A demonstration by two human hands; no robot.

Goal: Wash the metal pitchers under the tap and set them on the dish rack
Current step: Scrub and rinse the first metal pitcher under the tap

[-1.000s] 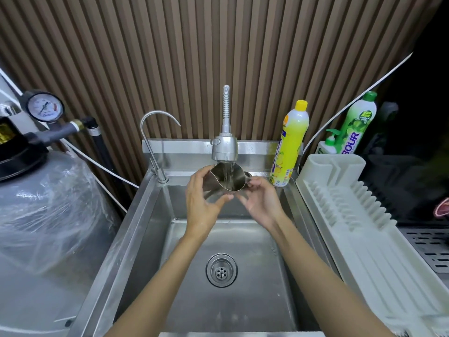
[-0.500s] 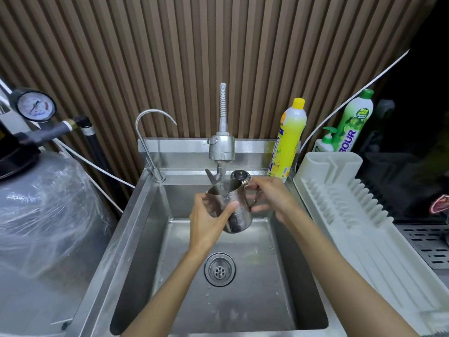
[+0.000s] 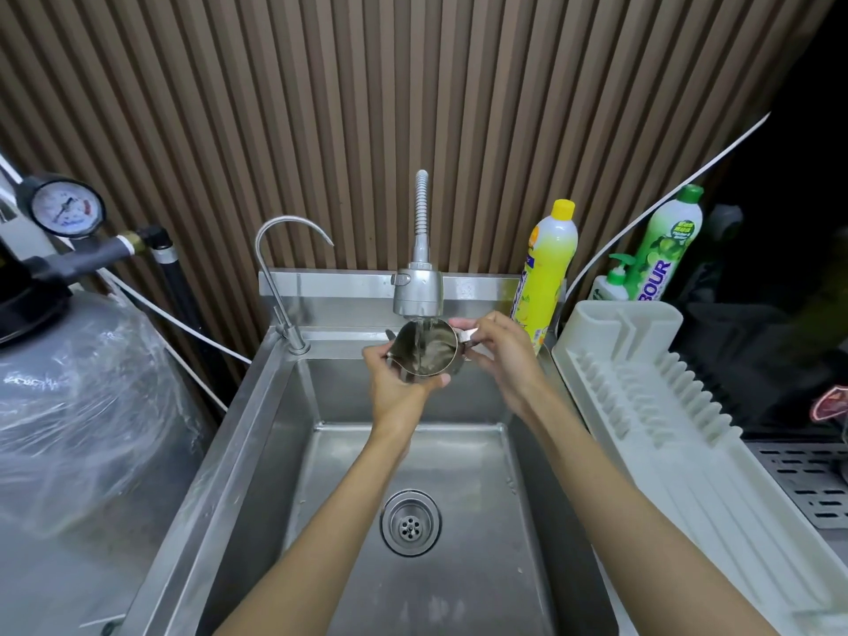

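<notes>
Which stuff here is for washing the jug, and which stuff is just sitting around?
For the job: pitcher, held by the left hand and right hand; running tap; sink; dish rack.

Just sitting there: yellow bottle; green bottle; pump bottle; thin curved faucet; pressure gauge; plastic-wrapped tank.

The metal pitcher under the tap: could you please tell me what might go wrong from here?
Water runs into the tilted metal pitcher and may splash over the sink rim. The wet steel could slip from the left hand, which grips its body, or the right hand at the handle. Carried to the dish rack, it might knock the yellow bottle.
</notes>
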